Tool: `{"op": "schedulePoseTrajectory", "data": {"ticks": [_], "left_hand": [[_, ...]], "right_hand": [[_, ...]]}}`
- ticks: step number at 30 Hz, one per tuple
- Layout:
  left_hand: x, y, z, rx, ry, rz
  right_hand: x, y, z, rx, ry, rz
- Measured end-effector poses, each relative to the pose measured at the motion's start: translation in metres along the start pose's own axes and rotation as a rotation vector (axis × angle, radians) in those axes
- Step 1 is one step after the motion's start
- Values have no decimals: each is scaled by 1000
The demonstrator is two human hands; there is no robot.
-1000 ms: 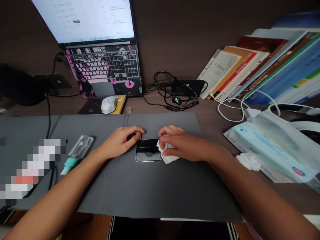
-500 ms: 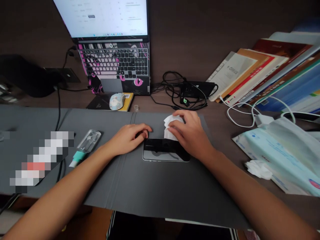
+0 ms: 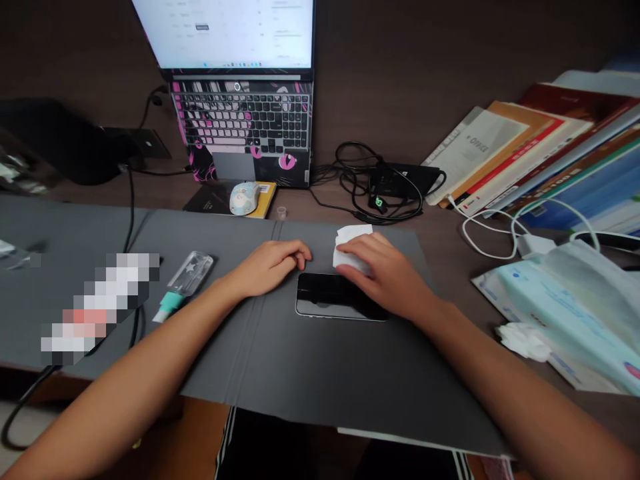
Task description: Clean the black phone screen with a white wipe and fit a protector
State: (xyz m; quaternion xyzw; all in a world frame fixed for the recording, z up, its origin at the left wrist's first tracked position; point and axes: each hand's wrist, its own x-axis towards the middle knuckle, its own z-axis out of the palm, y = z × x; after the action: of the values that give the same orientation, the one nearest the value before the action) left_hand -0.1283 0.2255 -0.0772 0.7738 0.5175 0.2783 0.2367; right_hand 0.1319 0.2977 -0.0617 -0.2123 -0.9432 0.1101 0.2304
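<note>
A phone [image 3: 330, 297] with a dark, glossy screen lies flat on the grey desk mat [image 3: 310, 373]. Just above its far edge, my right hand [image 3: 390, 273] has its fingers and thumb closed on a folded white tissue [image 3: 354, 235]. Part of the tissue is hidden under those fingers. My left hand [image 3: 275, 267] rests on the mat by the phone's far left corner, fingers curled in and nothing visible in them. Left of that forearm lies a clear spray bottle [image 3: 193, 272] with a teal and white top.
A laptop [image 3: 245, 127] stands at the back, with a mouse [image 3: 244, 199] on a book before it. Black cables and an adapter [image 3: 405, 180] lie behind my right hand. Leaning books [image 3: 500, 147], a tissue pack [image 3: 565, 293] and a crumpled tissue [image 3: 525, 341] are at right.
The view has shifted slightly, so most things sit a little further right. My right hand and the tissue have moved slightly away from me, off the phone's far edge. My left fingers curl slightly more.
</note>
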Motion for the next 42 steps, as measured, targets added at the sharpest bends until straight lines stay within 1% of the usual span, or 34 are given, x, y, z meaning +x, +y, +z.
{"op": "schedulePoseTrajectory", "data": {"ticks": [2, 4, 6, 9, 12, 21, 24, 30, 36, 42], "left_hand": [[0, -1, -1, -14, 6, 4], [-1, 0, -1, -20, 3, 10], [-2, 1, -2, -21, -6, 8], [-2, 2, -3, -23, -21, -9], [-2, 3, -3, -30, -29, -24], [-1, 7, -6, -101, -55, -25], [-1, 7, -6, -89, -63, -12], [-1, 4, -5, -63, -56, -14], [-1, 6, -5, -71, -49, -24], [-1, 6, -6, -48, -47, -22]], "right_hand": [[3, -14, -1, -4, -115, -45], [8, -29, 4, -44, -223, -68], [13, -40, 12, -97, -272, -88], [18, -46, 26, -143, -257, -94], [20, -46, 32, -134, -249, -82], [26, -47, 30, -65, -270, -31], [26, -47, 31, -55, -268, -12], [26, -45, 32, -80, -267, -26], [31, -47, 31, -89, -319, 5], [36, -52, 32, -88, -369, 66]]}}
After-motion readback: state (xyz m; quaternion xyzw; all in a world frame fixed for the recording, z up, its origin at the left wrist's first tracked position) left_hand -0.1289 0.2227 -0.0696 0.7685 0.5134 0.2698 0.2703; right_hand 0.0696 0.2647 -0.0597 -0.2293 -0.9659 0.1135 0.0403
